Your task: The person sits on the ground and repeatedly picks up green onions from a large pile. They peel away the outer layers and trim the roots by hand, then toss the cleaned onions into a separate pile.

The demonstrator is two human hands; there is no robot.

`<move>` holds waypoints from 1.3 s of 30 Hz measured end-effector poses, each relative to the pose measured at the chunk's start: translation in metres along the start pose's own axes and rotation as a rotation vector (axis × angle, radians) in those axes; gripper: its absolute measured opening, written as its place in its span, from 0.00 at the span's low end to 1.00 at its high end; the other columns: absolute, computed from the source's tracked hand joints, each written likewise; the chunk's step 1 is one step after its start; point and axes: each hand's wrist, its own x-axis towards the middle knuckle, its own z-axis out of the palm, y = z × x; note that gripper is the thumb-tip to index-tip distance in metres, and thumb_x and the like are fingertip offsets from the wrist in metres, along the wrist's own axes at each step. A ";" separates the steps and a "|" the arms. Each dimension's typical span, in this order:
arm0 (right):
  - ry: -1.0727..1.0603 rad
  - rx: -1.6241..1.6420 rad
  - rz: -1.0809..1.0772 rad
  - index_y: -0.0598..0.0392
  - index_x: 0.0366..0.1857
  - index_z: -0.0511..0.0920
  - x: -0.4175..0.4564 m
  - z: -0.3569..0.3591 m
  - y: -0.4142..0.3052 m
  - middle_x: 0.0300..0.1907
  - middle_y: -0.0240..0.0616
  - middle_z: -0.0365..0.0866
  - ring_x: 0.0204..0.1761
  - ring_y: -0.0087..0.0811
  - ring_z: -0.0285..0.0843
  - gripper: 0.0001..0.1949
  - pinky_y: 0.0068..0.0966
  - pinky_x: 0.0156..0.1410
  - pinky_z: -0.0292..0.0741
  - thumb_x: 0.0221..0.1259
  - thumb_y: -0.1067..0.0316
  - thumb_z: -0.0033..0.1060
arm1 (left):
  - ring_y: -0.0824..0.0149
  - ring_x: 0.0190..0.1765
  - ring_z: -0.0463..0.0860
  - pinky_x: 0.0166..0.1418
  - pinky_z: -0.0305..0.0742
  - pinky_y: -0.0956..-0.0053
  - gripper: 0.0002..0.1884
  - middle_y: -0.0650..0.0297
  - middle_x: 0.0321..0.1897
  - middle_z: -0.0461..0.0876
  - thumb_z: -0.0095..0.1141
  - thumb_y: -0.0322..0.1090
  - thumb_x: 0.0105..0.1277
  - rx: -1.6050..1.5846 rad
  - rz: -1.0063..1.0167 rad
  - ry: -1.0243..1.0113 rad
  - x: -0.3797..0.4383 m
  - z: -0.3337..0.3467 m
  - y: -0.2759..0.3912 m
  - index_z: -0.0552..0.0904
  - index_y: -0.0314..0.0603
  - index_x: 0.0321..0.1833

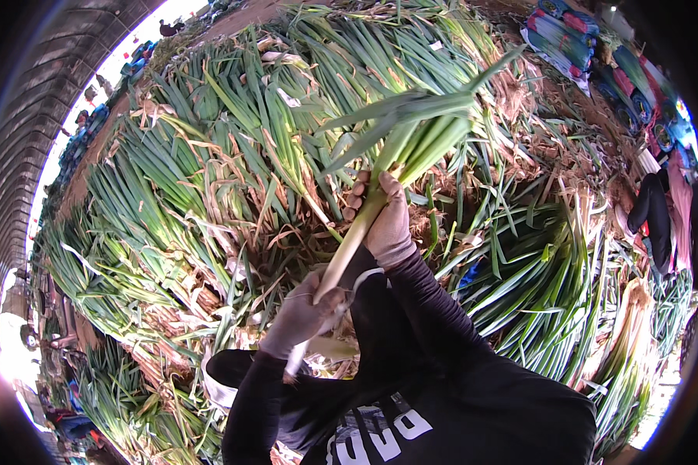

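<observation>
One thick Welsh onion (349, 247), white-stemmed with fanned green leaves, slants across the middle of the view above my lap. Around its upper stem, just below where the leaves split, my right hand (392, 226) is closed in a pale knit glove. Lower down, my left hand (302, 317), gloved too, grips the white part. Below that hand a white stem end with roots (292, 366) shows; my fingers hide how it joins. The leaves (424, 110) spread away from me, some bent over to the left.
Piled Welsh onions (168, 174) lie ahead and to the left, with dry husks among them. More bunches (547, 290) lie at my right. Blue-wrapped bundles (561, 40) are stacked at the far right, near a seated person's dark-clad leg (651, 203). A ribbed tunnel cover (23, 116) arches on the left.
</observation>
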 end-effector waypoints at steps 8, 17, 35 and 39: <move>0.015 -0.041 -0.123 0.54 0.67 0.80 0.053 -0.046 -0.057 0.57 0.39 0.89 0.56 0.37 0.89 0.21 0.41 0.67 0.86 0.87 0.48 0.56 | 0.76 0.34 0.77 0.39 0.76 0.75 0.21 0.71 0.33 0.82 0.67 0.51 0.82 0.017 0.020 0.079 -0.026 0.008 0.005 0.84 0.35 0.55; 0.067 0.091 0.111 0.53 0.68 0.80 0.016 -0.059 -0.010 0.57 0.35 0.89 0.55 0.36 0.88 0.20 0.41 0.66 0.85 0.80 0.56 0.62 | 0.73 0.31 0.75 0.36 0.75 0.70 0.18 0.67 0.28 0.80 0.68 0.46 0.82 0.098 -0.073 0.029 -0.025 -0.009 -0.007 0.84 0.35 0.57; -0.061 -0.202 0.285 0.52 0.72 0.76 -0.034 -0.067 -0.005 0.55 0.37 0.89 0.54 0.34 0.89 0.24 0.38 0.57 0.88 0.86 0.46 0.59 | 0.51 0.37 0.89 0.45 0.83 0.55 0.23 0.57 0.38 0.88 0.72 0.50 0.73 1.181 0.384 0.471 -0.016 -0.044 0.017 0.86 0.49 0.66; -0.260 -0.262 0.276 0.57 0.70 0.77 -0.044 -0.052 -0.013 0.54 0.36 0.87 0.53 0.30 0.87 0.25 0.29 0.53 0.83 0.81 0.51 0.69 | 0.53 0.40 0.86 0.44 0.79 0.55 0.26 0.60 0.35 0.83 0.73 0.42 0.71 1.343 0.489 0.469 -0.008 -0.049 0.017 0.82 0.53 0.71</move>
